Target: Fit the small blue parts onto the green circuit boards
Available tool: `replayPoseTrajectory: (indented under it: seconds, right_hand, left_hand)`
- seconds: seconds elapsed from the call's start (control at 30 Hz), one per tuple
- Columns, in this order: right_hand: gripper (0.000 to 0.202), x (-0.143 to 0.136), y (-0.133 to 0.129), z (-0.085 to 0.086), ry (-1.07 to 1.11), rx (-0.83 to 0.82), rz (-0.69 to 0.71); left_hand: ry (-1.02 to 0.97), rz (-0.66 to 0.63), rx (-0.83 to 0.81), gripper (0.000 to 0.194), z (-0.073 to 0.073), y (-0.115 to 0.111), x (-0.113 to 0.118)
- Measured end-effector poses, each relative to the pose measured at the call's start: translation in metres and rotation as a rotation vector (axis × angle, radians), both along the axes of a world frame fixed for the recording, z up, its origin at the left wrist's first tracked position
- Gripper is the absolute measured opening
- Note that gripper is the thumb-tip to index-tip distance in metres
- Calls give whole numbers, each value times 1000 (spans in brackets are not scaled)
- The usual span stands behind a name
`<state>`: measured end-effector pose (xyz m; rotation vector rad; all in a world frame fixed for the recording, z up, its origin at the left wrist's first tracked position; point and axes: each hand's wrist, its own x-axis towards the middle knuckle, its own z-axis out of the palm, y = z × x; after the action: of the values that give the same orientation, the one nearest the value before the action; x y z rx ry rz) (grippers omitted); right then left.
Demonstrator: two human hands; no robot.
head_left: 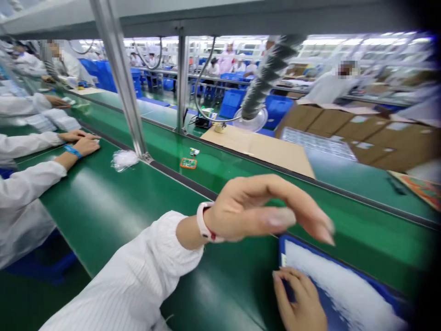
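My left hand (251, 211) is raised over the green worktop with its fingers curved and apart from the thumb, and it holds nothing. A pale band circles its wrist below a white sleeve. Lower right, my right hand (303, 301) is at the near left corner of a blue tray (281, 246). Its thumb and fingertips come together; anything pinched there is too small or hidden to make out. A heap of small white pieces (330, 266) lies in the tray; single pieces blur together.
A green conveyor belt (227, 172) carries an orange-edged circuit board (188, 163) with a small part beside it. A clear plastic bag (124, 159) lies near a metal post (120, 78). Co-workers' hands (86, 145) rest at the left. Across the belt is a cardboard sheet (262, 149) under a fume hose (260, 87).
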<state>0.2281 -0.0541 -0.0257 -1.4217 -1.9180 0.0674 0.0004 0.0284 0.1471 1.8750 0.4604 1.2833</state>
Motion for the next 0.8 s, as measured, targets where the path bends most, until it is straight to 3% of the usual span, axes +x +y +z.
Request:
replayPoseTrajectory:
  seconds: [0.07, 0.1, 0.23, 0.3, 0.37, 0.43, 0.63, 0.8]
  right_hand:
    - [23, -4, -1, 3, 1, 12, -16]
    - [21, -5, -2, 4, 3, 9, -20]
    - [14, -8, -4, 8, 32, 2, -16]
    - [13, -9, -4, 9, 50, -1, -13]
    - [12, -10, -3, 10, 66, -9, -14]
    - [12, -11, -3, 11, 77, -20, -12]
    - [13, -12, -4, 14, 90, -45, -1]
    - [13, -11, -4, 13, 89, -66, 2]
  left_hand:
    - [-80, -22, 108, 52, -10, 23, 5]
    - [-23, 31, 140, 48, -23, 36, 7]
    - [601, 346, 173, 33, -104, 75, 7]
    - [857, 379, 223, 50, -141, 80, 1]
    - [1012, 384, 242, 58, -164, 78, -6]
    - [1063, 394, 270, 60, -171, 74, -9]
    - [986, 420, 332, 44, -159, 73, -4]
    - [969, 431, 337, 38, -158, 74, -4]
